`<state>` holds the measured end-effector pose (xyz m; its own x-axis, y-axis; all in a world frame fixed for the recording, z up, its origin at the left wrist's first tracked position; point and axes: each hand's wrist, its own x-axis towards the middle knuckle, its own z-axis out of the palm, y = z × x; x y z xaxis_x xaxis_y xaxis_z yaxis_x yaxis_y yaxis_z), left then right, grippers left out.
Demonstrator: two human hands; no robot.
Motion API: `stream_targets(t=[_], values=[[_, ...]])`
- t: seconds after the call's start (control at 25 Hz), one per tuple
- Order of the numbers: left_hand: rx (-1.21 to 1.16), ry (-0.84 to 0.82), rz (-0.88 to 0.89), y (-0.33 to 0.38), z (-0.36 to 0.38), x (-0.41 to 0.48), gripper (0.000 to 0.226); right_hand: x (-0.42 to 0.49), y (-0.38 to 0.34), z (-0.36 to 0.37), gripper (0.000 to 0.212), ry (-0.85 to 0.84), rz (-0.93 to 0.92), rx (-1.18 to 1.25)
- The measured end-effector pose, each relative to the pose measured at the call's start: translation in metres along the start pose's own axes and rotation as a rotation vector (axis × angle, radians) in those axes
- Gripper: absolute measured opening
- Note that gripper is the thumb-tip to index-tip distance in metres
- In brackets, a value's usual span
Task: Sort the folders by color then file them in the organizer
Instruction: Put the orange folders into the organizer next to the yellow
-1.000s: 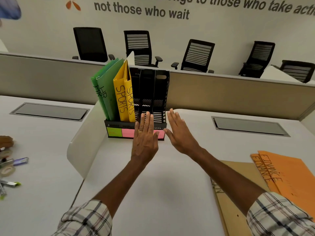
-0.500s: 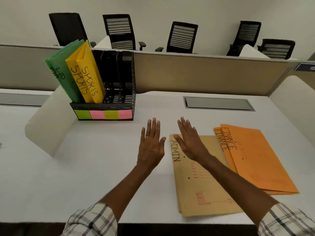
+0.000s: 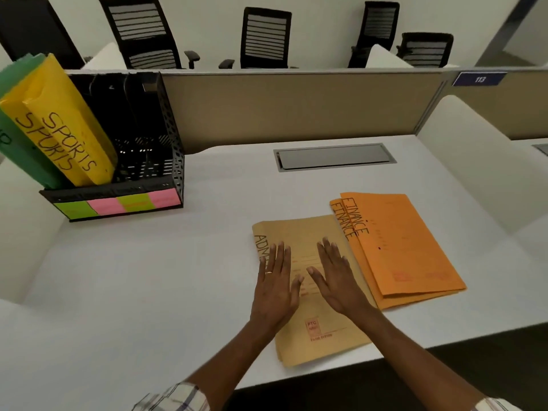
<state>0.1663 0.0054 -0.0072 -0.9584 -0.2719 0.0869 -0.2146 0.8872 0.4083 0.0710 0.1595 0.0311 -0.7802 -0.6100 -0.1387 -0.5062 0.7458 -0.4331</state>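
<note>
A black mesh organizer [image 3: 166, 161] stands at the left of the white desk, with green and pink notes along its front. Green folders [image 3: 17, 155] and two yellow SPORTS folders [image 3: 65, 134] lean in its left slots; its right slots show nothing inside. Tan ADMIN folders [image 3: 323, 339] lie flat near the desk's front edge. Two orange FINANCE folders [image 3: 400, 247] overlap their right side. My left hand [image 3: 275, 289] and my right hand [image 3: 338, 280] are over the tan stack with fingers straight, side by side. Whether they touch it I cannot tell.
A grey cable hatch [image 3: 335, 157] is set in the desk behind the folders. A beige partition [image 3: 296, 105] runs along the back, with black office chairs [image 3: 264, 37] beyond. White side dividers [image 3: 474, 173] flank the desk.
Both hands have drawn back from the organizer's front and moved right and toward me onto the tan ADMIN stack. The view has swung right and down.
</note>
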Motion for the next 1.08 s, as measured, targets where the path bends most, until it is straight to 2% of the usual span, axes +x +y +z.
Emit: stream_targets(t=[0.12, 0.32, 0.56, 0.72, 0.92, 1.08], values=[[-0.014, -0.056, 0.034, 0.016, 0.012, -0.002, 0.072, -0.014, 0.017, 0.003, 0.073, -0.004, 0.067, 0.007], [-0.008, -0.116, 0.151, 0.057, 0.016, 0.011, 0.072, -0.027, 0.069, -0.010, 0.074, 0.112, 0.177, 0.028], [0.000, -0.129, 0.133, 0.102, 0.038, 0.035, 0.070, -0.014, 0.148, -0.027, 0.079, 0.125, 0.243, 0.031], [-0.001, -0.130, 0.021, 0.144, 0.058, 0.055, 0.070, -0.005, 0.208, -0.050, 0.093, 0.104, 0.171, -0.008], [-0.013, -0.233, -0.075, 0.197, 0.088, 0.072, 0.072, 0.009, 0.284, -0.075, 0.081, 0.034, 0.244, -0.084], [-0.058, -0.299, -0.146, 0.227, 0.108, 0.077, 0.075, 0.002, 0.315, -0.083, 0.081, -0.019, 0.303, -0.075]])
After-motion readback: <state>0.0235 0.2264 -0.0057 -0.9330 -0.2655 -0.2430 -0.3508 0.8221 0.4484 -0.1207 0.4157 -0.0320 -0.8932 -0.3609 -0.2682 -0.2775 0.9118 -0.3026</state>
